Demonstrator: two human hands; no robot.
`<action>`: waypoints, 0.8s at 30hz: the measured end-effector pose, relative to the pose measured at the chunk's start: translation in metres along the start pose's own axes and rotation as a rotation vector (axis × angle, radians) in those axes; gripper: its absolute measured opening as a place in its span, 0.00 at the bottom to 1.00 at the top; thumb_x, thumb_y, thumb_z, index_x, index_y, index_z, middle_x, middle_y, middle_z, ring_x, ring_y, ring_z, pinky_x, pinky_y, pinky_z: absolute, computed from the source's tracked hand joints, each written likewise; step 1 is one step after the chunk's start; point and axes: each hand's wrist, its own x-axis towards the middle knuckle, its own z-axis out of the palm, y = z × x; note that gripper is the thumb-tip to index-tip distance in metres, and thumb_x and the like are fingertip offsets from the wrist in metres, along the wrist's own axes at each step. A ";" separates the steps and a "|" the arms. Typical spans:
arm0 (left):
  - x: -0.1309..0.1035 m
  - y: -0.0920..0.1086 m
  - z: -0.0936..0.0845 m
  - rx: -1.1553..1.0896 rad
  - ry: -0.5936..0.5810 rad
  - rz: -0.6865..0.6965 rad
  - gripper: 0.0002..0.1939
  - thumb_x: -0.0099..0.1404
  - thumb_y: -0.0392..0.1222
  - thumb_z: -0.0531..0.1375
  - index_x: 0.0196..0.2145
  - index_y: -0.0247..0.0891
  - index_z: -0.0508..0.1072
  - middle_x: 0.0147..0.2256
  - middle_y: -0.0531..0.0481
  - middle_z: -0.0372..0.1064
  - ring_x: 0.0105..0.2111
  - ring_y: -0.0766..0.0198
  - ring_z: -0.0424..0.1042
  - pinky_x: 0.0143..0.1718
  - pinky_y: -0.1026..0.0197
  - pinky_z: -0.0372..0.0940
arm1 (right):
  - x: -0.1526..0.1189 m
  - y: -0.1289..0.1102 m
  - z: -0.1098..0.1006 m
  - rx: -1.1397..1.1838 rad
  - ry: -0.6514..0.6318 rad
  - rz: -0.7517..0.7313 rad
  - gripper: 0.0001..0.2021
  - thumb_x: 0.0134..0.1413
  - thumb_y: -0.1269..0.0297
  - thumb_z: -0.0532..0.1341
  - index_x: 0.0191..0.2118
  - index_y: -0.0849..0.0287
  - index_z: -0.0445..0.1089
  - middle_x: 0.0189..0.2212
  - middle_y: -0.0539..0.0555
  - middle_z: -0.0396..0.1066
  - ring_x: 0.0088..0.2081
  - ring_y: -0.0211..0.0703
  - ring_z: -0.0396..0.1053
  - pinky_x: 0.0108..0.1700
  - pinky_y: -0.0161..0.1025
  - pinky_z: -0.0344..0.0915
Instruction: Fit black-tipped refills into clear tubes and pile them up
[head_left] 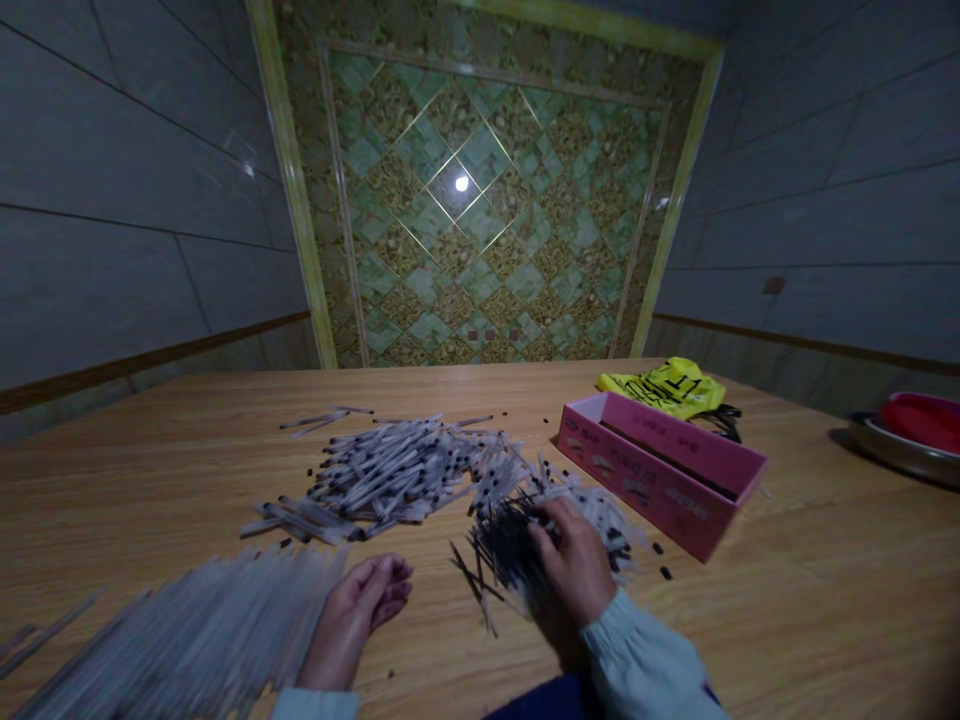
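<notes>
My right hand [576,558] reaches into a heap of thin black sticks [504,540]. Its thumb and fingers are bent in a pinch at the sticks; how many they grip cannot be seen. My left hand [364,598] hovers over the wood table beside a wide row of clear, slender tubes [202,635], fingers curled in and thumb against them. Anything inside that curl is hidden. Beyond both hands is a pile of whitish tubes with black ends [397,465]. More clear pieces with black ends [600,510] lie around and behind the right hand.
A pink open-topped box [652,470] stands at the right, with a yellow plastic bag [671,388] behind it. Small black bits [665,573] dot the wooden table [795,600]. At the far right edge is a metal basin [892,446] with something red [922,418] in it.
</notes>
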 end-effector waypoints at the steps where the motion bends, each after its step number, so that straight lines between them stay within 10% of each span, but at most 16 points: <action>1: 0.000 -0.003 0.000 0.032 -0.003 0.013 0.20 0.50 0.55 0.60 0.30 0.34 0.73 0.28 0.46 0.74 0.27 0.63 0.72 0.30 0.62 0.67 | -0.007 -0.014 0.003 0.046 -0.060 -0.076 0.09 0.55 0.68 0.53 0.40 0.57 0.67 0.38 0.54 0.67 0.40 0.42 0.63 0.41 0.36 0.57; 7: 0.000 -0.017 0.000 0.228 -0.028 0.178 0.19 0.49 0.57 0.60 0.27 0.36 0.73 0.24 0.49 0.72 0.28 0.60 0.71 0.31 0.61 0.66 | -0.029 -0.059 0.019 0.008 -0.392 -0.419 0.09 0.56 0.65 0.54 0.28 0.55 0.69 0.34 0.51 0.69 0.41 0.43 0.58 0.41 0.40 0.52; 24: 0.005 0.002 -0.036 0.720 0.175 0.237 0.10 0.52 0.44 0.56 0.31 0.40 0.74 0.32 0.46 0.77 0.34 0.57 0.75 0.37 0.60 0.67 | -0.033 -0.038 0.032 -0.058 -0.333 -0.123 0.03 0.46 0.71 0.59 0.29 0.57 0.67 0.37 0.51 0.66 0.40 0.44 0.59 0.41 0.37 0.53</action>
